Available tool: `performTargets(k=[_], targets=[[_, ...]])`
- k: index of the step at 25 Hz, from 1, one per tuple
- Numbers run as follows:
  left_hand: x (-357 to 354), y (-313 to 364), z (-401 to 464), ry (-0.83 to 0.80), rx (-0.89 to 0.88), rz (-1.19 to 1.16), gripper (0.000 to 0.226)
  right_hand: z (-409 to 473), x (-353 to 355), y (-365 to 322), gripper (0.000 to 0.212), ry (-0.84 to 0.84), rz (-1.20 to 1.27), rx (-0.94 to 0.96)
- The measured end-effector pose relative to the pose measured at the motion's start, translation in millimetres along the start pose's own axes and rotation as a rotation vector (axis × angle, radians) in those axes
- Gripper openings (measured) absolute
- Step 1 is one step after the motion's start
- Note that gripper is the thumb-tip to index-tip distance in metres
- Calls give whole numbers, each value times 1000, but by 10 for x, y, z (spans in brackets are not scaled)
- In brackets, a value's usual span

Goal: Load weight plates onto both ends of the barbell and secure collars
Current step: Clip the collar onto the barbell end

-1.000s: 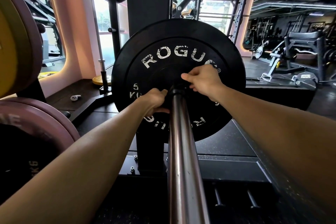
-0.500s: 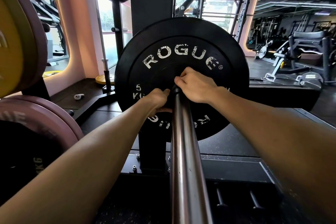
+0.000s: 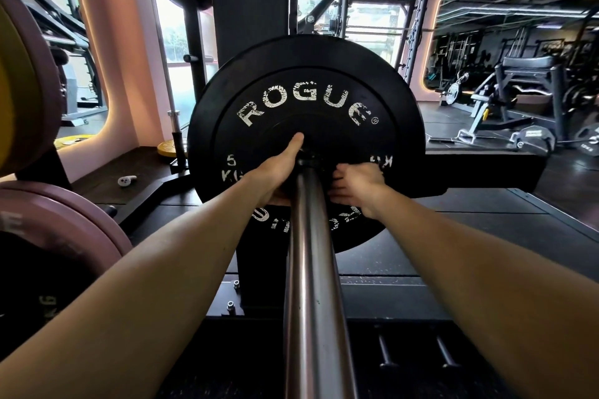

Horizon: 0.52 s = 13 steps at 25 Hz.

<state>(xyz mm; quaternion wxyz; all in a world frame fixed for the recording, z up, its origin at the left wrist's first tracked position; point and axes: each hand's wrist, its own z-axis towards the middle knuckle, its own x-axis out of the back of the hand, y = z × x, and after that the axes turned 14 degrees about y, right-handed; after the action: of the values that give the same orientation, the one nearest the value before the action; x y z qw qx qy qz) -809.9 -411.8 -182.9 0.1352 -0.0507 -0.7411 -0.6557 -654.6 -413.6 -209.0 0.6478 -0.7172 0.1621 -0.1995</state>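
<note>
A steel barbell sleeve runs from the bottom centre up to a black ROGUE 5 kg bumper plate seated on it. A dark collar sits on the sleeve against the plate's hub. My left hand is at the collar's left side, thumb lying straight up on the hub; its fingers curl in under the sleeve, mostly hidden. My right hand is at the collar's right side, fingers bent in toward the sleeve. The barbell's other end is out of view.
A black rack upright stands behind the plate. Pink and yellow plates hang on storage at the left, with a pink plate below. A yellow plate and a small white object lie on the dark platform. Benches stand at far right.
My right hand has dropped from above the sleeve to its lower right side. My left thumb has stretched up onto the plate hub. The plate stays on the sleeve.
</note>
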Motion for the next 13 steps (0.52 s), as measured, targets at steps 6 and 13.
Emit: performTargets(k=[6, 13], targets=[[-29, -8, 40, -23, 35, -96, 63, 19, -133, 124, 24, 48, 130, -33], [-118, -48, 109, 28, 86, -217, 49, 62, -142, 128, 23, 56, 91, -19]])
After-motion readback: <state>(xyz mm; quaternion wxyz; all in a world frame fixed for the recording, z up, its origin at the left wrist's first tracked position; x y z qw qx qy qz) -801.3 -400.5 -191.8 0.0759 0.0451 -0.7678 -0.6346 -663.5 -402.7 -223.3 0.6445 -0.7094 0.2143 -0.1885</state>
